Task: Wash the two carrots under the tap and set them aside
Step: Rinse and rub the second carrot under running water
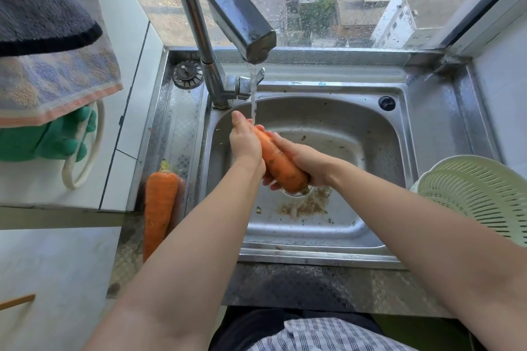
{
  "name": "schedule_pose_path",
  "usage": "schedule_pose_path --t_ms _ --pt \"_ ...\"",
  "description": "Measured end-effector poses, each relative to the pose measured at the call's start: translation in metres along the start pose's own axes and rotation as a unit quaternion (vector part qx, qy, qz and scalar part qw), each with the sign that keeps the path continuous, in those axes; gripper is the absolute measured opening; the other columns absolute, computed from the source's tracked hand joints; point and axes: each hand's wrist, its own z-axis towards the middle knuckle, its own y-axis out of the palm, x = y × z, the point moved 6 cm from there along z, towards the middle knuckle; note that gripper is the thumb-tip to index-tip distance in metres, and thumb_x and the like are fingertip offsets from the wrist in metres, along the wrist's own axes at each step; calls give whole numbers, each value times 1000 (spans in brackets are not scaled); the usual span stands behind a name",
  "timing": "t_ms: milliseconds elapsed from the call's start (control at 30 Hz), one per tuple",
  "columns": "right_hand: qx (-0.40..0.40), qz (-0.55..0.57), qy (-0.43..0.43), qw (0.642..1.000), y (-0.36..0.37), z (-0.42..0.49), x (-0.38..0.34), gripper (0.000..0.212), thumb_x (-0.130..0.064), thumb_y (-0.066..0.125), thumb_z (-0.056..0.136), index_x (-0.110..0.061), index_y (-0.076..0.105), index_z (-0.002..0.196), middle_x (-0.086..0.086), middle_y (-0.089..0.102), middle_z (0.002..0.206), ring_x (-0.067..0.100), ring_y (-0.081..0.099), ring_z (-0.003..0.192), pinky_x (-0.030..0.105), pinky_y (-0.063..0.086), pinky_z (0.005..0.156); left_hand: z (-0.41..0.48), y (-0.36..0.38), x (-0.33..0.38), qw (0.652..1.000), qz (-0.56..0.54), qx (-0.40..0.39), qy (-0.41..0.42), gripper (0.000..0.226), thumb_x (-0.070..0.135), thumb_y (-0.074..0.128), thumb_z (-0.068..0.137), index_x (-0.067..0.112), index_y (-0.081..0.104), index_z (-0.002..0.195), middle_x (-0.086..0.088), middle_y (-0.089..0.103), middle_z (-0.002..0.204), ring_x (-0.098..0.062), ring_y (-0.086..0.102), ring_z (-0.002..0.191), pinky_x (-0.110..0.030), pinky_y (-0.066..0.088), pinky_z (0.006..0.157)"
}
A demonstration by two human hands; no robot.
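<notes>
Over the drain of the stainless steel sink basin (pixel 379 134), a long orange carrot (pixel 281 164) is gripped by both bare hands. Its thick end is enclosed by the right hand (pixel 306 159), with the thumb laid along the top and the fingertips curled up from underneath. Its narrower upper half is wrapped by the left hand (pixel 245 143), which is seen from the back, so most of its fingers are hidden. The carrot is held tilted, tip up and away from the person, and that tip is met by a thin stream of water (pixel 253 94) falling from the angular chrome tap (pixel 239 20). Brown grit and scraps are seen on the basin floor around the drain.

A second orange carrot (pixel 158 214) is laid lengthwise on the patterned steel ledge left of the basin, well apart from the hands, with its stalk end pointing away.

A round metal drain strainer (pixel 187 74) is set on the ledge beside the tap base. A pale green slotted plastic colander (pixel 479 194) is placed at the right edge. A green rubber glove (pixel 57 141) and a patterned towel (pixel 54 65) are hung at the left.
</notes>
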Motion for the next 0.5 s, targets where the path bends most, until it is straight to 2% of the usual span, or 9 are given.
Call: schedule_pose_path --t_ms 100,167,233,333,400,467,500 --pt "49 -43 -59 996 -9 0 -2 37 -44 60 93 -9 59 105 17 65 104 23 67 87 47 58 86 6 -2 2 999 -25 31 8 33 38 31 105 11 48 97 -4 53 78 -16 55 62 -28 49 61" --pt "59 -37 -49 996 -16 -2 0 37 -43 59 94 -9 59 107 15 67 98 23 68 80 42 59 80 10 -6 4 999 -44 24 13 18 19 33 103 12 49 98 -4 52 78 -16 54 62 -28 48 61" --pt "38 -22 -14 999 -18 -6 4 43 -45 49 98 -6 60 110 14 69 92 22 68 75 35 58 71 10 -11 4 997 -69 17 -7 20 9 35 99 14 49 86 -4 49 70 -17 50 58 -28 47 58" --pt "2 50 53 997 -15 -10 12 52 -50 41 100 -2 57 113 14 70 88 23 67 73 35 57 72 10 -11 2 990 -131 -28 -34 31 22 37 103 14 48 75 -2 50 58 -18 49 57 -28 48 58" --pt "1 94 55 994 -13 -10 12 52 -48 37 102 0 58 111 15 69 85 23 67 69 34 58 67 6 -4 2 984 -156 -78 -43 35 36 37 104 13 56 86 -3 60 66 -19 60 64 -30 52 67" --pt "22 114 39 992 -13 -8 8 52 -44 33 104 2 57 111 17 69 82 24 68 66 33 59 62 -2 1 -1 988 -91 -116 -35 25 35 43 102 13 55 102 -4 63 80 -20 66 74 -34 54 75" --pt "29 112 32 993 -13 -8 6 52 -43 33 105 2 56 113 18 70 83 24 68 67 34 59 62 -4 2 -1 991 -55 -117 -25 20 32 46 101 13 53 102 -4 61 80 -19 65 72 -35 54 73"
